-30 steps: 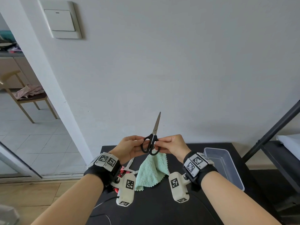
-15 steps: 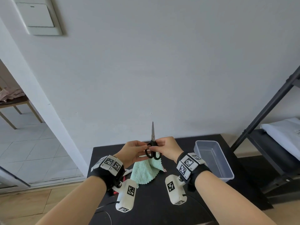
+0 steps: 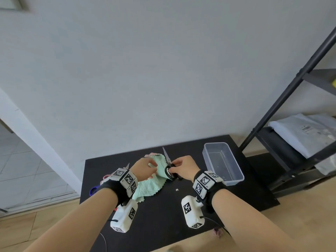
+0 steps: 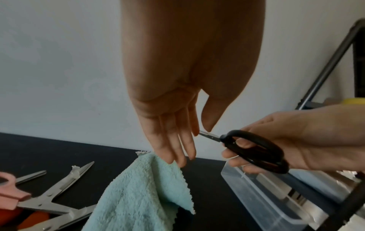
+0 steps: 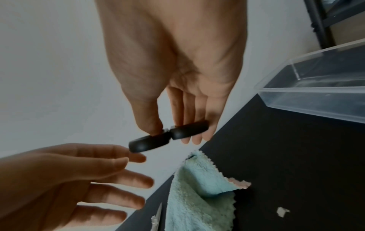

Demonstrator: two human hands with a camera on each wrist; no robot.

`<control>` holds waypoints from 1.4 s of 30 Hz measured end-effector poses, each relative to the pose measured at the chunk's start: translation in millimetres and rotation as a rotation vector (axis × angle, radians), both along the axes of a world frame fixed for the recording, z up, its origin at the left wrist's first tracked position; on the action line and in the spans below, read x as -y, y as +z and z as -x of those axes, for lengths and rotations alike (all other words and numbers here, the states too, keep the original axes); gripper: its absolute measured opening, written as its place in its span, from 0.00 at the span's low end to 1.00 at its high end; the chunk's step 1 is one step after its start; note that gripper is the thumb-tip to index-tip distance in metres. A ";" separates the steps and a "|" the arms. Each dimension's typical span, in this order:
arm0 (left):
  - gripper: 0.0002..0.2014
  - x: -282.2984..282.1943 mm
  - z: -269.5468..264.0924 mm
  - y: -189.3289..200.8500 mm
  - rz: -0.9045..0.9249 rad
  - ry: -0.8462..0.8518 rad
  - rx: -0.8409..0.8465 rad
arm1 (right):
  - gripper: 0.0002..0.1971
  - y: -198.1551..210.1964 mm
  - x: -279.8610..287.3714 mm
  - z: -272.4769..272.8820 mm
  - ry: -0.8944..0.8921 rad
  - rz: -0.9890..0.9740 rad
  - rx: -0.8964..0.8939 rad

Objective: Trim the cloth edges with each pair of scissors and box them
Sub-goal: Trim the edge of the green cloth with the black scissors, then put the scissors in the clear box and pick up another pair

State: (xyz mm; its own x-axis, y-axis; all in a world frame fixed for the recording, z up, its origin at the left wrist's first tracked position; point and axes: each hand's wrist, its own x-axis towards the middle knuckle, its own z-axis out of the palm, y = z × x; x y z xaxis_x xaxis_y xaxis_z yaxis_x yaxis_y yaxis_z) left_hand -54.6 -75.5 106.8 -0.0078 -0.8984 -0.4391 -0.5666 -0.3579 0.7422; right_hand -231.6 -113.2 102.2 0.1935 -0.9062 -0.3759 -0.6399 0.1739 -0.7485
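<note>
Pinching the black scissors [image 3: 170, 169] by their handles in the right hand [image 3: 183, 167], blades together, the person should lift a mint cloth [image 3: 154, 179] edge off the worktop [image 3: 245, 197] with the spread left hand [image 3: 144, 169] and keep it taut before cutting.

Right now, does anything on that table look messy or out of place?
Only small things: a pale scrap lies loose on the black table near the cloth, and white bits cling to a spare scissors' blade.
</note>
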 end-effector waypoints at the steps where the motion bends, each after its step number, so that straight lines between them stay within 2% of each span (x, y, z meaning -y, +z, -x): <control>1: 0.11 1.4 0.7 -3.1 0.005 -0.042 0.059 | 0.16 -1.6 -0.6 3.6 -0.013 0.000 -0.005; 9: 0.13 13.8 17.0 -21.2 -0.099 -0.280 0.226 | 0.12 -6.2 -2.6 37.9 -0.120 0.004 -0.044; 12: 0.13 20.3 29.0 -26.3 -0.122 -0.290 0.236 | 0.10 -7.4 -1.3 55.3 -0.151 0.001 -0.033; 17: 0.06 29.8 58.6 -38.3 -0.107 -0.326 0.221 | 0.12 -9.3 1.2 87.7 -0.223 -0.006 -0.013; 23: 0.07 50.5 92.5 -47.4 -0.120 -0.405 0.229 | 0.09 -22.3 15.7 136.7 -0.292 -0.013 -0.032; 33: 0.09 93.6 150.7 -71.1 -0.162 -0.360 0.263 | 0.10 -61.8 59.9 202.8 -0.172 -0.043 -0.170; 39: 0.06 105.2 185.4 -95.1 -0.187 -0.364 0.303 | 0.19 -82.2 86.2 219.4 -0.118 -0.091 -0.191; 42: 0.07 107.6 195.7 -103.8 -0.198 -0.338 0.316 | 0.20 -94.7 96.0 222.6 -0.099 -0.136 -0.224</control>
State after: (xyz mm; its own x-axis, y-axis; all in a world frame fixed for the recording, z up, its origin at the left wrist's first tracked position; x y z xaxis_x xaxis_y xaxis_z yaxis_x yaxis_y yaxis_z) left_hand -250.3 -183.2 3.1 -0.1236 -0.7677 -0.6288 -0.8611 -0.2319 0.4524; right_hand -454.3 -209.2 7.5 0.0051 -0.8547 -0.5191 -0.7619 0.3329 -0.5556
